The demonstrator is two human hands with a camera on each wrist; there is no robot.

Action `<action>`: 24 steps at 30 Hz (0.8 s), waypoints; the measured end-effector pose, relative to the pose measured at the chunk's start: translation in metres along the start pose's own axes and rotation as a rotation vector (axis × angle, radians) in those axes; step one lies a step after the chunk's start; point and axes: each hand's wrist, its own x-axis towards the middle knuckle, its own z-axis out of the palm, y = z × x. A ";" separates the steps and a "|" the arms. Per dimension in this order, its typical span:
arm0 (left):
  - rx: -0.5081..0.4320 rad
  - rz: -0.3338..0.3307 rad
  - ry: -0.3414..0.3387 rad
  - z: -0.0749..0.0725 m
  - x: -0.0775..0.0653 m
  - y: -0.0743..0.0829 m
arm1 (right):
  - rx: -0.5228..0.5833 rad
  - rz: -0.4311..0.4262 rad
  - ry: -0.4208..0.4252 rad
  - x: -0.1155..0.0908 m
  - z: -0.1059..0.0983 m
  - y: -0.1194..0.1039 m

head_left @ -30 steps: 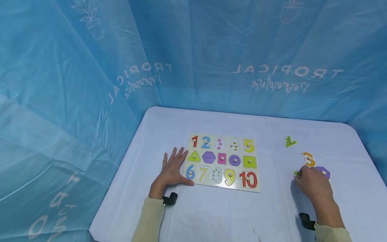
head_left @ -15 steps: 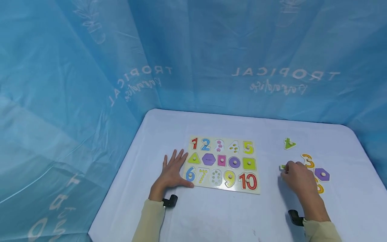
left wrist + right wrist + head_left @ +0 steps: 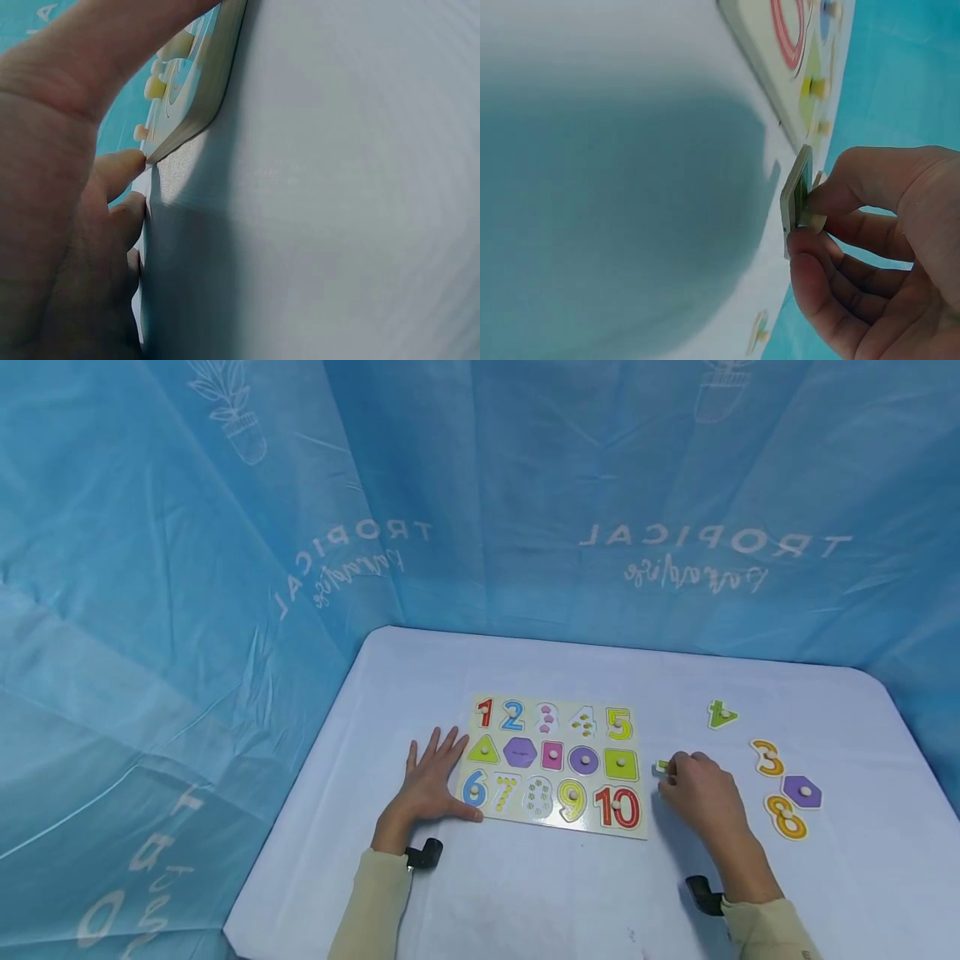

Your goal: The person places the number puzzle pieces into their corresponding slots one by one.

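A wooden knob puzzle board [image 3: 551,781] with numbers and shapes lies on the white table. My left hand [image 3: 429,785] is spread at its left side, thumb along the front corner; in the left wrist view, fingertips [image 3: 135,159] touch the board's edge. Just right of the board, my right hand [image 3: 705,793] pinches a small green puzzle piece [image 3: 662,767] by its knob. The right wrist view has this piece [image 3: 796,199] tilted on edge above the table; its printed face is mostly hidden. Recesses for 3, 4, 7, 8 and the hexagon show their printed bottoms.
To the right lie loose pieces: a green 4 [image 3: 722,715], an orange 3 [image 3: 767,758], a purple hexagon [image 3: 802,792] and an orange 8 [image 3: 786,817]. Blue cloth [image 3: 480,510] hangs behind and left of the white table [image 3: 525,893].
My right hand has carried the green puzzle piece left, from among the loose pieces to near the board, uncovering the orange 8 and the hexagon. The left hand stays put.
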 end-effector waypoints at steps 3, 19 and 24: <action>-0.002 0.003 0.003 -0.001 0.000 0.000 | 0.001 -0.025 0.014 0.001 0.002 -0.007; -0.022 0.012 0.012 0.001 0.000 -0.002 | 0.013 -0.126 0.040 0.002 0.008 -0.053; -0.021 0.012 0.010 0.000 0.000 -0.003 | 0.006 -0.146 0.007 0.002 0.012 -0.069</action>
